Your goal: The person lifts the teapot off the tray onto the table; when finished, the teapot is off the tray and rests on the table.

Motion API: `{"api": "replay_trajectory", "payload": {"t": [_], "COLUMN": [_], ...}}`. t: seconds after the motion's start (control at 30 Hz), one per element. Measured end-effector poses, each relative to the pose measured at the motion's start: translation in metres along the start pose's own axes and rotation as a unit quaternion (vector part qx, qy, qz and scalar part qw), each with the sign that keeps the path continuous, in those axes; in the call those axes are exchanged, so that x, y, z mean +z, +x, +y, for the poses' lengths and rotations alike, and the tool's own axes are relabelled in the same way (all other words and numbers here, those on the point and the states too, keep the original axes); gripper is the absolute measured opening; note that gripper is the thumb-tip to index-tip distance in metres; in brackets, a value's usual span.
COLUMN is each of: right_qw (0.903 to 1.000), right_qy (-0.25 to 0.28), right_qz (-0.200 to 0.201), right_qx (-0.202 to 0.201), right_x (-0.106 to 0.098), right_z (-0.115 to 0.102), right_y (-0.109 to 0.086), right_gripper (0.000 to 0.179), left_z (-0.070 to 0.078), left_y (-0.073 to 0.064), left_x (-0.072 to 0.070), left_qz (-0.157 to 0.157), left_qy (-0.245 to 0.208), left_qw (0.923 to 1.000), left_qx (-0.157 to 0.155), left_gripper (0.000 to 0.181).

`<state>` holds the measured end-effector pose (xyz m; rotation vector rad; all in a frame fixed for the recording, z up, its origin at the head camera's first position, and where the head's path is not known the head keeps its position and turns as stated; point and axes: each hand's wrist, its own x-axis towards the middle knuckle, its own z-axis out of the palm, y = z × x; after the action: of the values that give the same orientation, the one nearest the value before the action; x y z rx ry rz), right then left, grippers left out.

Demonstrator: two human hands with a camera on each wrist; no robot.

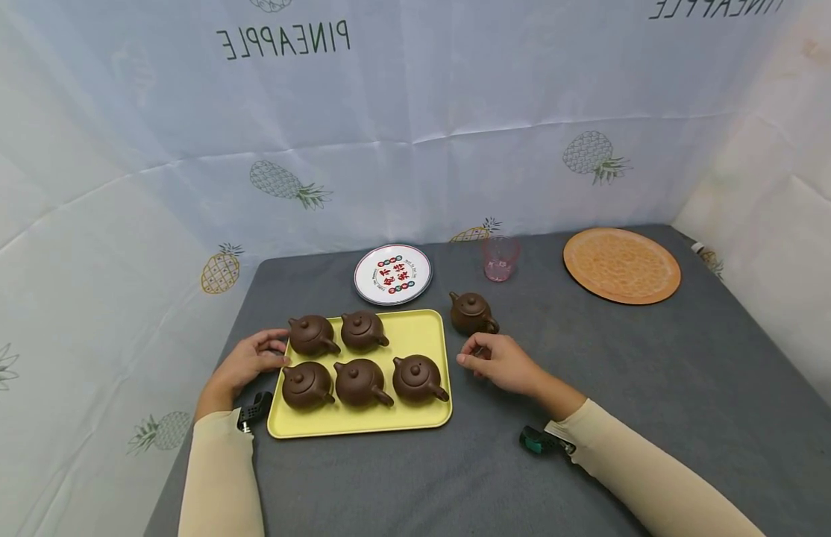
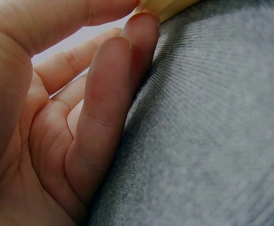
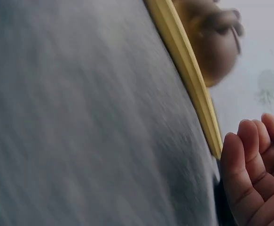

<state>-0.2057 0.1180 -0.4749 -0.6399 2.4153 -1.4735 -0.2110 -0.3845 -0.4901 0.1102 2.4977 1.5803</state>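
Observation:
A yellow tray (image 1: 415,328) holds several small brown teapots, three in the near row and two in the far row. My left hand (image 1: 251,362) is at the tray's left edge, thumb and fingertips gripping the rim; in the left wrist view, the hand (image 2: 80,117) lies low against the cloth, its fingertips at the yellow edge. To the right of the tray, my right hand (image 1: 503,363) hovers with loosely curled fingers and holds nothing. Just beyond it stands another brown teapot (image 1: 471,313). The right wrist view has a tray teapot (image 3: 214,42) beyond the rim.
A white plate (image 1: 392,274) with red print lies behind the tray. A pink clear cup (image 1: 500,259) stands at the back, and a round tan board (image 1: 621,265) lies at the back right. Dark grey cloth covers the table (image 1: 630,388); pineapple-print curtains (image 1: 415,186) surround it.

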Motion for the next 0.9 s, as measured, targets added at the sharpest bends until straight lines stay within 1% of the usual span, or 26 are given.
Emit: {"api": "replay_trajectory", "payload": {"t": [0.17, 0.3, 0.37, 0.53, 0.73, 0.83, 0.9], "right_qw": [0.9985, 0.9957, 0.9952, 0.9952, 0.9950, 0.9951, 0.9950], "right_qy": [0.027, 0.044, 0.044, 0.038, 0.029, 0.037, 0.052], "right_qz": [-0.031, -0.058, -0.065, -0.070, -0.080, -0.078, -0.076], "right_qx": [-0.035, -0.057, -0.058, -0.058, -0.052, -0.047, -0.039], "right_x": [0.012, 0.022, 0.026, 0.033, 0.037, 0.037, 0.037], "right_z": [-0.001, -0.004, -0.005, -0.009, -0.011, -0.011, -0.010], "right_y": [-0.001, -0.002, -0.003, -0.004, -0.004, -0.004, -0.003], "right_gripper": [0.014, 0.014, 0.016, 0.019, 0.017, 0.013, 0.012], "left_z": [0.002, 0.003, 0.002, 0.002, 0.002, 0.003, 0.003], "left_y": [0.000, -0.001, -0.001, -0.001, -0.002, -0.002, -0.002], "left_x": [0.000, 0.000, 0.000, 0.000, 0.000, 0.000, 0.000], "left_qz": [0.000, 0.000, 0.000, 0.001, 0.003, 0.005, 0.004], "left_qy": [0.001, 0.003, 0.006, 0.007, 0.008, 0.010, 0.012], "left_qw": [1.0000, 1.0000, 0.9999, 0.9999, 1.0000, 0.9999, 0.9999], "left_qx": [0.001, 0.005, 0.008, 0.010, 0.002, 0.000, -0.001], "left_gripper": [0.064, 0.063, 0.063, 0.063, 0.063, 0.063, 0.063]}}
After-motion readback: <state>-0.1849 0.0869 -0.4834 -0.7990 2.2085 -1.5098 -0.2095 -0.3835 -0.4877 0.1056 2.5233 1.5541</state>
